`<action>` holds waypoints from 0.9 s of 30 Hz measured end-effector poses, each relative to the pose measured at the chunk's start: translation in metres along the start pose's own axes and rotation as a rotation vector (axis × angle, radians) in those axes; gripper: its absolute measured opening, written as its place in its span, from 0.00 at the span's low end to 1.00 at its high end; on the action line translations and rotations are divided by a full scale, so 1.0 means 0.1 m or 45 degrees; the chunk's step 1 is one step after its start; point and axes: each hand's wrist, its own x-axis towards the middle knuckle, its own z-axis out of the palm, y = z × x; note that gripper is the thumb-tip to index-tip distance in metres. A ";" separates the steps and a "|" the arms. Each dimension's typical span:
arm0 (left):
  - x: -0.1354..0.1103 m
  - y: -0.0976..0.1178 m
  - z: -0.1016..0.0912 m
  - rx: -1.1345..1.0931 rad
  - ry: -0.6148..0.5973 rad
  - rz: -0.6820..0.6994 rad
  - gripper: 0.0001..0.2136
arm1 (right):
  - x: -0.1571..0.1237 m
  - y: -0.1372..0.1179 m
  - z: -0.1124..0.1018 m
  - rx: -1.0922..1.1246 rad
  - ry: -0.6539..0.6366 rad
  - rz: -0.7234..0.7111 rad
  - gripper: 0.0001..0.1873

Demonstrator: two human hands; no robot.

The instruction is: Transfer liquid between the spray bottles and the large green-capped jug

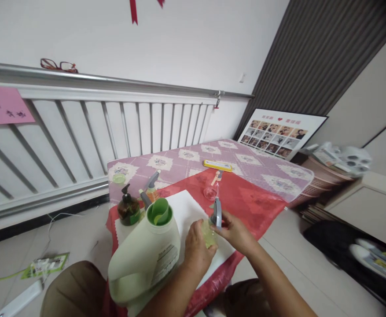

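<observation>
My left hand (197,246) is wrapped round a small clear bottle of pale yellow-green liquid (209,235) over a white sheet (186,209). My right hand (235,229) grips the grey spray trigger head (217,213) on top of that bottle. A big white detergent jug with a green spout (146,259) stands just left of my left hand. Behind it are a dark brown pump bottle (128,209) and an orange spray bottle with a grey trigger (151,187). A small empty clear bottle (211,191) lies further back on the red cloth (255,200).
The low table carries a pink patterned cloth (272,169), with a yellow flat item (217,165) and a green cap (119,178) on it. A white radiator (90,136) runs behind. A photo board (280,132) leans at the right, beside a basket (318,178) and dark bags.
</observation>
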 end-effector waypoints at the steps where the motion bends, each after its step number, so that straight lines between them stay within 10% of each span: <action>1: -0.01 0.00 0.01 0.001 0.000 -0.001 0.35 | -0.01 0.02 0.04 -0.006 0.047 0.005 0.12; 17: 0.05 0.12 0.04 -0.137 0.058 0.316 0.20 | -0.18 0.10 0.41 0.136 0.516 0.124 0.12; 27: 0.06 0.09 0.07 -0.145 0.087 0.305 0.18 | -0.30 0.20 0.45 0.411 0.343 -0.047 0.17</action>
